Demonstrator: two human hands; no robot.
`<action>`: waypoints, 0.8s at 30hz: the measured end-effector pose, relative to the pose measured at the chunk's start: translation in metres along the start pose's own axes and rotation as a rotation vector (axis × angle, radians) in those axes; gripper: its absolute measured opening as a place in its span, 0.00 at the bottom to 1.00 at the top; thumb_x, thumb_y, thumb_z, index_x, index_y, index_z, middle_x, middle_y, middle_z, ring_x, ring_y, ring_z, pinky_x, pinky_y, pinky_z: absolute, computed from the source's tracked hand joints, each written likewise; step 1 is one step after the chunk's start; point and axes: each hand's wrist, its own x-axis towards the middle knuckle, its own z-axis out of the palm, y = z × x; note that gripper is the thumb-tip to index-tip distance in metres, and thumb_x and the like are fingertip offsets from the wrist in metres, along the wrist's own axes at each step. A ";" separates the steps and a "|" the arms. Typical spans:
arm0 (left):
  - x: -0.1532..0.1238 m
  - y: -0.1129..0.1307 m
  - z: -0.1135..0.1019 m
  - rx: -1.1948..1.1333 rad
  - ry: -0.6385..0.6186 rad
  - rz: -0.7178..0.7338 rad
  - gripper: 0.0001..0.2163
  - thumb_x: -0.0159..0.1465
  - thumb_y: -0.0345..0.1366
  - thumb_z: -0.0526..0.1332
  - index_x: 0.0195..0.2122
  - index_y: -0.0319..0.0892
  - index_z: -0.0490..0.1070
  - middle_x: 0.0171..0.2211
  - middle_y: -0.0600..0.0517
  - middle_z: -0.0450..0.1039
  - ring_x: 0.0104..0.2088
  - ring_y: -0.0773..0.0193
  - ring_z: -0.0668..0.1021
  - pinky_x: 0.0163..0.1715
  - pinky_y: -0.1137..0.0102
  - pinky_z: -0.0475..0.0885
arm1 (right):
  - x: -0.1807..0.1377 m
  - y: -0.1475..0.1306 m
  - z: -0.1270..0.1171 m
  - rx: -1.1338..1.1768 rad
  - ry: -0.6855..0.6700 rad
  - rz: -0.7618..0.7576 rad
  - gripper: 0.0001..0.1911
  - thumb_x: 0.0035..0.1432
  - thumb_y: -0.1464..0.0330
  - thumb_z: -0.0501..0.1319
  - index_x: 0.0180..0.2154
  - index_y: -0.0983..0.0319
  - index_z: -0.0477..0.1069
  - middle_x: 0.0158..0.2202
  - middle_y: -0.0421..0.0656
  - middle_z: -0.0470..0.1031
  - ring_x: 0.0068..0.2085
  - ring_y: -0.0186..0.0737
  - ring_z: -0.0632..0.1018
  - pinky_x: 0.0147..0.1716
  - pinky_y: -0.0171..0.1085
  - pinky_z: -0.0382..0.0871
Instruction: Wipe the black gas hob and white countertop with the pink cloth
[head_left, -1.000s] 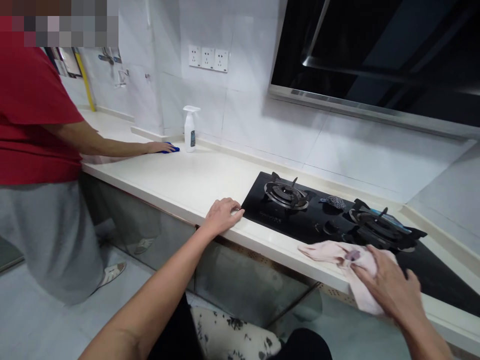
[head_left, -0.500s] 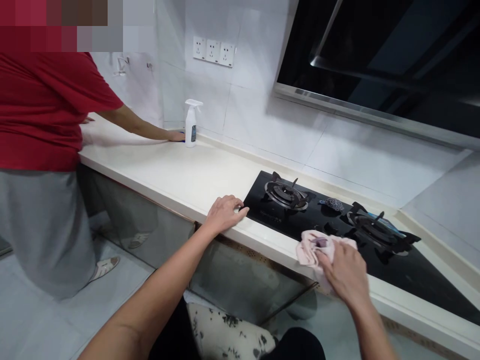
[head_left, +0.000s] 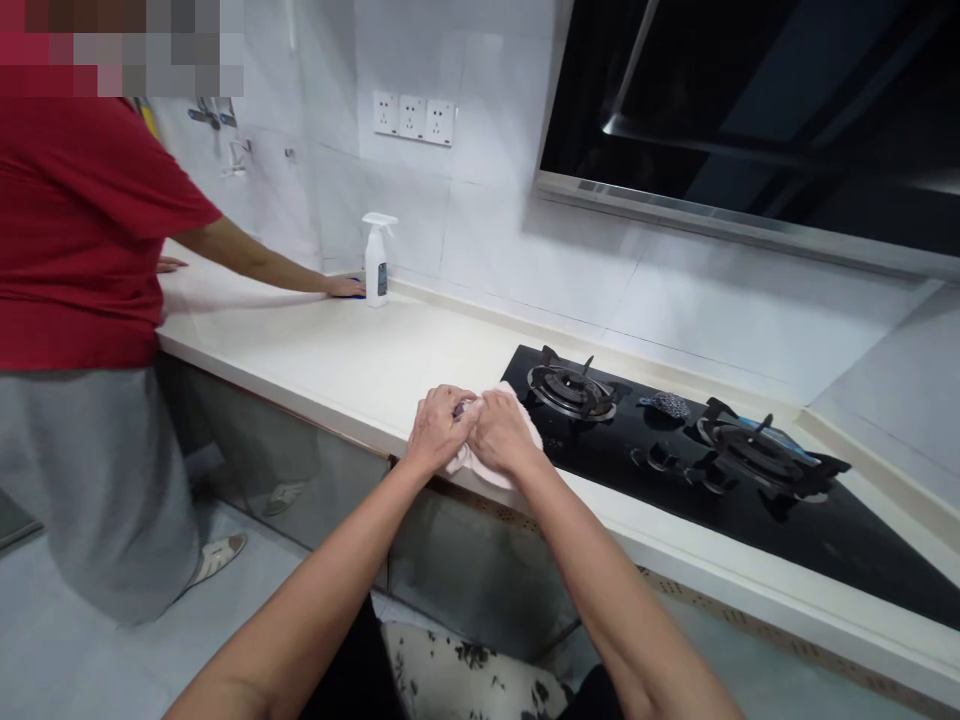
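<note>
Pink cloth [head_left: 477, 468] lies bunched over the stove's [head_left: 615, 450] near left corner and the counter [head_left: 360, 360] edge, right hand [head_left: 501, 430] closed down on it, left hand's [head_left: 437, 428] fingers bent against it, grip unclear; wiping looks unfinished, mesh scourer [head_left: 669, 405] lying between the burners [head_left: 574, 388].

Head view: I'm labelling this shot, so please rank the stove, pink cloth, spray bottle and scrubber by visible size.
1. Stove
2. Pink cloth, counting only its uncovered part
3. Spray bottle
4. Scrubber, wider than the bottle but much shorter
</note>
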 end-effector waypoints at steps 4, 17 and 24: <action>0.002 -0.005 0.001 0.024 0.006 -0.080 0.16 0.74 0.46 0.54 0.54 0.47 0.76 0.53 0.46 0.78 0.57 0.51 0.76 0.60 0.53 0.66 | 0.024 0.008 -0.003 0.030 -0.017 -0.039 0.23 0.73 0.59 0.55 0.60 0.66 0.70 0.61 0.55 0.74 0.64 0.50 0.68 0.68 0.47 0.51; 0.006 0.001 0.001 0.205 -0.202 -0.076 0.25 0.75 0.54 0.46 0.52 0.47 0.79 0.52 0.45 0.82 0.56 0.47 0.77 0.59 0.53 0.63 | -0.145 0.120 -0.039 -0.060 -0.005 0.358 0.17 0.67 0.63 0.56 0.53 0.63 0.71 0.57 0.53 0.74 0.57 0.52 0.73 0.57 0.45 0.60; 0.005 0.006 0.002 0.279 -0.212 -0.045 0.26 0.74 0.56 0.49 0.49 0.46 0.81 0.50 0.44 0.82 0.55 0.45 0.77 0.58 0.51 0.64 | -0.120 0.148 -0.036 -0.105 -0.091 0.556 0.23 0.70 0.59 0.52 0.57 0.66 0.70 0.57 0.58 0.75 0.59 0.54 0.73 0.57 0.46 0.60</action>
